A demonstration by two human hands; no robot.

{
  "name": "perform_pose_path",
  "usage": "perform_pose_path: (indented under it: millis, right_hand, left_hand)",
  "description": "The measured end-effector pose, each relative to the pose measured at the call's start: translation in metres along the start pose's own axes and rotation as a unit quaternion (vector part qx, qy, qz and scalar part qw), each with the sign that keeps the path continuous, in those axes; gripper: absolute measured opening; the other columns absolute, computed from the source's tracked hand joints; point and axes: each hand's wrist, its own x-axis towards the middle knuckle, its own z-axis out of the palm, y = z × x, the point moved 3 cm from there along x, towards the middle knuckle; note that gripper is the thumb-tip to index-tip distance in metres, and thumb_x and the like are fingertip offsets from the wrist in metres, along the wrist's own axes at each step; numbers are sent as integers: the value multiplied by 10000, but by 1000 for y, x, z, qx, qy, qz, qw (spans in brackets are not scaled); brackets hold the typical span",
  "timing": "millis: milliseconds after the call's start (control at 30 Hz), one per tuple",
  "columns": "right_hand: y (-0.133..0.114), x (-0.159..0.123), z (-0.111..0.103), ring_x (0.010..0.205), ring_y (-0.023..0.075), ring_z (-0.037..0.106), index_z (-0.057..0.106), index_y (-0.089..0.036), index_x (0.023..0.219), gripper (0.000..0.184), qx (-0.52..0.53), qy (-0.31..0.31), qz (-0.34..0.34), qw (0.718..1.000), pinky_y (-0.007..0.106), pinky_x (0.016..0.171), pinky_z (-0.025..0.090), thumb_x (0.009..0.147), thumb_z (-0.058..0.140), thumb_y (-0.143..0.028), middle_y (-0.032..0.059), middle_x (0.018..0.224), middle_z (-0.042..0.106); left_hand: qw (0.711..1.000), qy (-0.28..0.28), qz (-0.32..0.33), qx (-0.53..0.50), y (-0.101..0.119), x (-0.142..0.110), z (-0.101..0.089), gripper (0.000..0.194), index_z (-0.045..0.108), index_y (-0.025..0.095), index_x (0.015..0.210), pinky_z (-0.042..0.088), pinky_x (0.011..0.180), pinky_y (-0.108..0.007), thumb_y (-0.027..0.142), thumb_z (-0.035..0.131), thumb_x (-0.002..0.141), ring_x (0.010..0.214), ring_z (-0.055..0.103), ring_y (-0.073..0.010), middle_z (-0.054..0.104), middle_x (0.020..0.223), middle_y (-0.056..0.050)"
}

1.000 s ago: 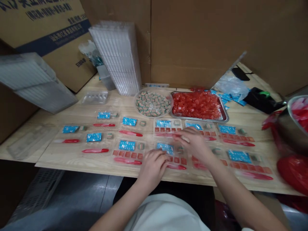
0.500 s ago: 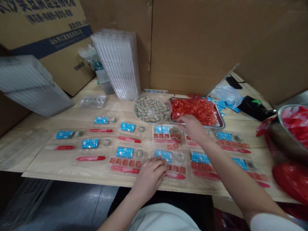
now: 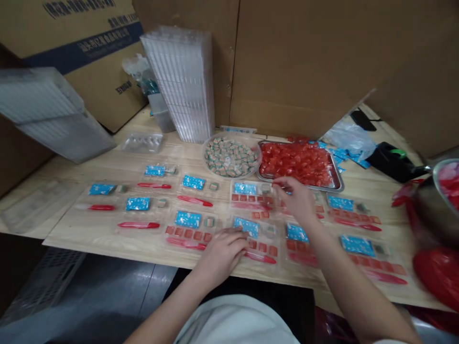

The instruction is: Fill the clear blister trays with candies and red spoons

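Head view: with the metal tray [image 3: 337,177] taken as landmark, a pair of red pieces [image 3: 260,215] is seen on the wearer's side of it, off its near left corner, in the gap between two clear packs. The pair is set side by side, its long axis run left to right, roughly in line with the tray's near edge.

The right hand [image 3: 292,198] is held beside that same corner, so the pair lies toward the wearer and slightly left of its grip. That grip is narrow, thumb and forefinger drawn close; whether anything is pinched there cannot be told.

The left hand [image 3: 225,248] is placed farther from the tray, its fingers laid by the blue sachet [image 3: 246,227] of the near pack [image 3: 276,236]. Its fingers are loosely bent, and no held thing can be made out. By its fingertips the pair is approached more closely, from the lower left, while the tray is nearer to the right hand.
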Motion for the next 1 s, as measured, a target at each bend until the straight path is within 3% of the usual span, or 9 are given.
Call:
perform_pose_path:
  millis: [100, 200, 400, 567, 700, 833, 1000]
  right_hand:
    - [-21, -29, 29, 842, 183, 642, 577, -212, 939, 146, 110, -65, -18, 992, 334, 756, 507, 845, 521, -309, 44, 936, 675]
    - [-35, -52, 48, 1002, 206, 611, 539, -228, 1030, 162, 78, -117, -88, 986, 390, 849, 490, 876, 491, -242, 66, 1042, 657]
    - [-33, -64, 38, 1215, 243, 468, 598, -240, 1092, 253, -85, -168, -190, 964, 453, 963, 429, 888, 467, -167, 67, 1099, 657]
    - [-44, -65, 37, 1154, 245, 494, 652, -238, 983, 183, -128, -163, -229, 951, 467, 996, 390, 863, 527, -178, 40, 1094, 665]
    - [-44, -44, 35, 1064, 239, 528, 665, -227, 937, 153, -152, -175, -230, 945, 416, 933, 425, 844, 551, -185, 52, 1027, 668]
    - [-14, 7, 13, 944, 233, 561, 644, -177, 1017, 213, -235, -126, -158, 951, 372, 857, 439, 845, 519, -175, 102, 989, 647]
    - [11, 42, -1, 829, 223, 589, 649, -155, 782, 129, -269, -158, -148, 939, 341, 801, 442, 807, 524, -134, 104, 820, 645]
  left_hand:
    - [1000, 2, 5, -5, 0, 1, -1, 149, 607, 225, 988, 399, 998, -358, 165, 528, 876, 1153, 536, -182, 645, 1163, -19]
    - [1000, 6, 7, -7, 1, 1, -1, 128, 601, 218, 969, 393, 995, -344, 167, 527, 878, 1128, 546, -173, 646, 1156, -20]
    - [1000, 7, 9, -21, 1, 0, -3, 94, 599, 212, 928, 400, 972, -341, 177, 525, 881, 1089, 564, -173, 649, 1145, -23]
    - [999, 1, 8, -32, 0, 1, -3, 97, 591, 213, 919, 395, 976, -334, 151, 532, 871, 1097, 560, -164, 655, 1125, -13]
    - [1000, -1, 3, -30, 0, 0, -3, 107, 591, 215, 926, 390, 990, -346, 152, 523, 875, 1108, 559, -173, 653, 1139, -23]
    - [1000, -5, 3, -31, 0, 1, -4, 115, 595, 221, 945, 379, 1011, -349, 170, 513, 883, 1144, 542, -173, 641, 1179, -25]
    - [999, -4, -4, -36, 1, 3, -6, 105, 604, 223, 933, 388, 1002, -331, 176, 529, 876, 1121, 553, -164, 651, 1151, -20]
